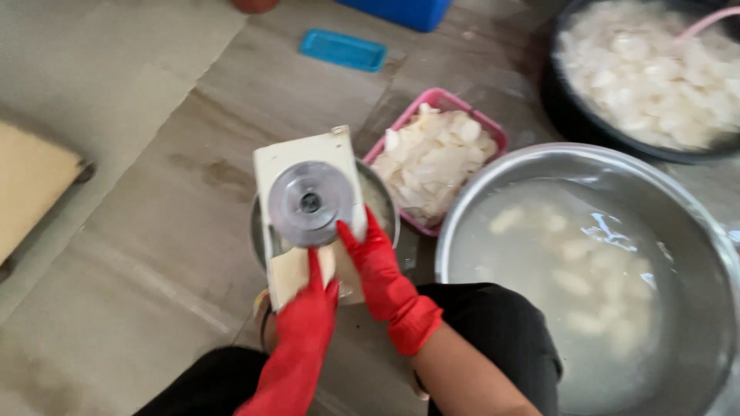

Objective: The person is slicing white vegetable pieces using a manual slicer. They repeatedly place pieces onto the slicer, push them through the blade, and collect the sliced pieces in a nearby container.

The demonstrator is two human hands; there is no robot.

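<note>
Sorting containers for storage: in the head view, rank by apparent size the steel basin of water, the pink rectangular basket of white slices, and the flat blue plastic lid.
1. Steel basin of water, largest, partly cropped.
2. Pink rectangular basket.
3. Flat blue plastic lid, smallest, though it lies farthest away.

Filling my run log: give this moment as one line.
left red-gloved hand: on cream slicer board | right red-gloved hand: beside clear round guard | pink basket: white slices

Floor (154, 192): grey tiles, I sit on it.
On floor: steel basin (462, 223), pink basket (493, 131), black tub (563, 108), blue lid (343, 50).
</note>
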